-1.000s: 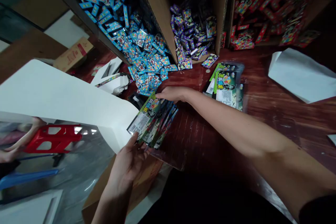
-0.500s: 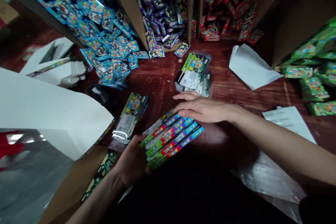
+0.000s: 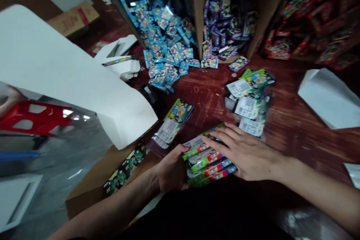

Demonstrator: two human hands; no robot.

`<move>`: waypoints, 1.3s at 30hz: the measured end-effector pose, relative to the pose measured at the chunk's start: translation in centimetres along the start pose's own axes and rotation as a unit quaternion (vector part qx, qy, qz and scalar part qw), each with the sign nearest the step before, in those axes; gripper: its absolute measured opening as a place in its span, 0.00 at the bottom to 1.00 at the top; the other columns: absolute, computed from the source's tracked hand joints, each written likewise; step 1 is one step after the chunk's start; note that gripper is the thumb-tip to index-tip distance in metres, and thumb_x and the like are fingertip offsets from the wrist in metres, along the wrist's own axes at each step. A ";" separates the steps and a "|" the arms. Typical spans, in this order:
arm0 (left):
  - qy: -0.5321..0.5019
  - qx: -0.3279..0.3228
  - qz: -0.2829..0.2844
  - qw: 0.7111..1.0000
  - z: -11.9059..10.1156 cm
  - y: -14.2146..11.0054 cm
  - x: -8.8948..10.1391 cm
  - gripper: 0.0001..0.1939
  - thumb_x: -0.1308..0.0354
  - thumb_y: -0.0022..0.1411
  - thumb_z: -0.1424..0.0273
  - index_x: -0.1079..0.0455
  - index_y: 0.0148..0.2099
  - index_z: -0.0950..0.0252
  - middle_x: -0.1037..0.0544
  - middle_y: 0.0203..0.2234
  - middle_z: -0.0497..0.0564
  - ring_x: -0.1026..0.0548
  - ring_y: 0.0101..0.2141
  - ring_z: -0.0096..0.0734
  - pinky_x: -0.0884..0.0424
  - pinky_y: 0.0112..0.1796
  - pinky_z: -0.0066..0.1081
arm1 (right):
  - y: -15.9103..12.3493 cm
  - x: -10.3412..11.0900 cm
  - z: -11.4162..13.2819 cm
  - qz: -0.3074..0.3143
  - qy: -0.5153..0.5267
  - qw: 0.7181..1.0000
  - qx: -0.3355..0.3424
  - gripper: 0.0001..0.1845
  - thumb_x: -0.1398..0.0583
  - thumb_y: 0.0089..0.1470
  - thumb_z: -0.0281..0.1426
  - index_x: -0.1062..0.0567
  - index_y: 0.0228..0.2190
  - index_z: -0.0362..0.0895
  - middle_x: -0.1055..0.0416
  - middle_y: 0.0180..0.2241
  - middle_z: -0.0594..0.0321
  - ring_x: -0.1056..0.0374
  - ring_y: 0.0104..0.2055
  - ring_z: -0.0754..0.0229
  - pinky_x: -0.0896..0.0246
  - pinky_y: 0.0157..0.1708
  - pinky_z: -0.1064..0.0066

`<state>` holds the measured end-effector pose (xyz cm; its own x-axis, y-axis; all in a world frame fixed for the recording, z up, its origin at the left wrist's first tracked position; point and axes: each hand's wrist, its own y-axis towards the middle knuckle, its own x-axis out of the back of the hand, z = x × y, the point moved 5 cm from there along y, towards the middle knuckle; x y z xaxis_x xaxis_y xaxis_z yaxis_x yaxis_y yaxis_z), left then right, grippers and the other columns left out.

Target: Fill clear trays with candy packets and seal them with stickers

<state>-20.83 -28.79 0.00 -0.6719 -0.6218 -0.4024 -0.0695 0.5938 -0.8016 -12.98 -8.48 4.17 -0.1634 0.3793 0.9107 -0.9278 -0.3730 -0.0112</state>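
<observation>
A stack of flat candy packs (image 3: 210, 163) with green, red, purple and blue edges is held just in front of my body. My left hand (image 3: 173, 168) is closed around its left end, thumb on top. My right hand (image 3: 247, 152) lies over its right end, fingers bent across the top and the palm against the end; its thumb is mostly hidden. Left of the stack lies another labelled pack (image 3: 173, 122) in clear film. Behind my right hand, several similar packs (image 3: 250, 101) overlap on the dark red table (image 3: 208, 93).
Cardboard bins hold blue sachets (image 3: 168, 45), purple sachets (image 3: 225, 26) and red sachets (image 3: 315, 18); blue ones spill out. White paper (image 3: 332, 97) lies right. At left are a large white sheet (image 3: 70, 67), an open carton (image 3: 87, 191), a red stool (image 3: 36, 118) and another person's hand (image 3: 11, 99).
The view has swung left, bringing in the stool and the other person's hand. My right hand has slid over the stack's right end, covering its blue edges. My left hand keeps its hold.
</observation>
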 end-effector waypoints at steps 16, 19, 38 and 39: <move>0.592 -0.294 -0.333 0.673 -10.4 0.5 8.0 0.53 0.24 0.42 0.54 0.40 0.67 0.64 0.31 0.58 0.68 0.36 0.58 0.69 0.48 0.61 0.55 | 3.0 -0.3 1.2 0.062 -0.028 0.998 0.002 0.52 0.37 0.46 0.33 0.49 0.69 0.42 0.36 0.58 0.47 0.40 0.56 0.40 0.46 0.56 0.48; 0.722 -0.212 -0.345 0.561 -9.7 0.8 7.0 0.56 0.30 0.49 0.55 0.52 0.73 0.67 0.33 0.58 0.71 0.31 0.53 0.70 0.44 0.56 0.61 | 2.8 -0.2 1.2 0.060 -0.026 0.998 -0.003 0.51 0.37 0.46 0.33 0.48 0.69 0.42 0.36 0.59 0.46 0.40 0.56 0.39 0.46 0.55 0.48; 0.556 -0.247 0.100 0.787 -12.8 4.1 3.6 0.21 0.38 0.62 0.55 0.27 0.50 0.65 0.21 0.40 0.50 0.24 0.40 0.34 0.28 0.38 0.28 | 2.3 0.0 0.3 0.014 0.032 0.999 0.018 0.40 0.37 0.51 0.32 0.39 0.64 0.40 0.36 0.61 0.47 0.40 0.62 0.44 0.49 0.63 0.51; 0.560 -0.286 0.077 0.774 -12.9 3.7 3.6 0.23 0.37 0.61 0.56 0.28 0.53 0.64 0.23 0.44 0.52 0.24 0.43 0.36 0.27 0.40 0.30 | 2.2 0.1 0.1 0.014 0.027 0.999 0.023 0.40 0.37 0.51 0.32 0.39 0.64 0.42 0.36 0.62 0.48 0.40 0.63 0.44 0.50 0.63 0.50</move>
<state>-33.03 -22.21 1.25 -0.9002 0.1205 0.4184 -0.0249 0.9451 -0.3257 -15.01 -9.40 4.25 -0.2073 0.4133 0.8867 -0.9069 -0.4211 -0.0157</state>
